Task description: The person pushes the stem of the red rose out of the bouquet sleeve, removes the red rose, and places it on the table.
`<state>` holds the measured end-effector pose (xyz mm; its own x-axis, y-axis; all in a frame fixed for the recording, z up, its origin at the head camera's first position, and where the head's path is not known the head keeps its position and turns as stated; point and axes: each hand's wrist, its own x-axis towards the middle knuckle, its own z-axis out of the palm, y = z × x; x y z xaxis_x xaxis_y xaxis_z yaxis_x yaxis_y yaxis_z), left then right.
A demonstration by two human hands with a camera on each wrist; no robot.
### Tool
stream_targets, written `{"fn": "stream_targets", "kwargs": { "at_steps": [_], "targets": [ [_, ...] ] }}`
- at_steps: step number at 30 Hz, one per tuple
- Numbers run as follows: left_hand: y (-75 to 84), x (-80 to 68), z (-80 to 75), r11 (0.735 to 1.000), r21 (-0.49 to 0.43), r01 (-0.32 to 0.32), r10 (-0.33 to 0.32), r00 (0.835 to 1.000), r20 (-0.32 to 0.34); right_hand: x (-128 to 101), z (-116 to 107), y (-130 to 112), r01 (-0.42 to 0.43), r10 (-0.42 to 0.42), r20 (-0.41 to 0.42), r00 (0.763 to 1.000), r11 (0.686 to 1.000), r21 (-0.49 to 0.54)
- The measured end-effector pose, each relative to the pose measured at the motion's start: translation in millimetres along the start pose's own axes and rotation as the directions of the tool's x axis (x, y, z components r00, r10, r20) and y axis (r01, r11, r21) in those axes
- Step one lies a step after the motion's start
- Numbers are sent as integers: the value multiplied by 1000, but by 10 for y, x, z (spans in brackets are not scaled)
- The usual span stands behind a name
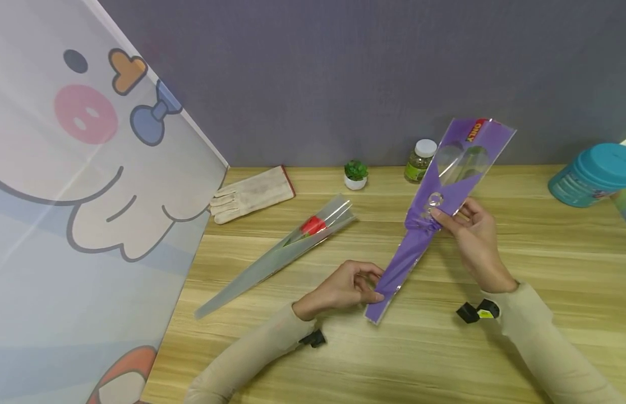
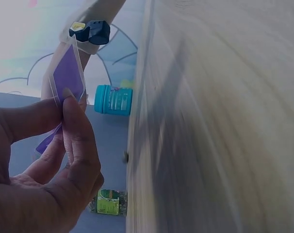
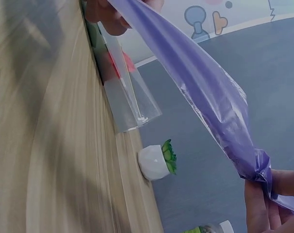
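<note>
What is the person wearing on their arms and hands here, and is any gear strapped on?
Both arms wear long beige sleeves. The left hand and right hand are bare. A small black camera unit sits under the left wrist; another, black with a yellow mark, under the right.

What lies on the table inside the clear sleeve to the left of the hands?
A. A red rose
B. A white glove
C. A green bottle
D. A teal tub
A. The clear sleeve lies flat on the table with a red rose showing through it, while both hands hold the purple sleeve apart from it.
</note>
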<state>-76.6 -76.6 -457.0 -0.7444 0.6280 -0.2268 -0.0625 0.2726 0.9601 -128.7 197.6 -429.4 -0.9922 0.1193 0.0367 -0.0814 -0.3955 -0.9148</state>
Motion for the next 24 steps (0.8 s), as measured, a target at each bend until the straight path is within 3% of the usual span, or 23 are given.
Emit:
{"fn": "stream_targets", "kwargs": {
  "at_steps": [14, 20, 24],
  "targets": [
    [12, -24, -113, 999, 47, -2, 2, 1000, 3, 18, -13, 13, 3, -2, -37, 999, 1000, 15],
    [-32, -8, -107, 1000, 30, -5, 6, 999, -36, 57, -18, 10, -8, 10, -55, 998, 999, 32],
    [-46, -24, -104, 1000, -7, 9, -9, 1000, -15, 92, -56, -9, -6, 9, -61, 998, 999, 53]
  ]
}}
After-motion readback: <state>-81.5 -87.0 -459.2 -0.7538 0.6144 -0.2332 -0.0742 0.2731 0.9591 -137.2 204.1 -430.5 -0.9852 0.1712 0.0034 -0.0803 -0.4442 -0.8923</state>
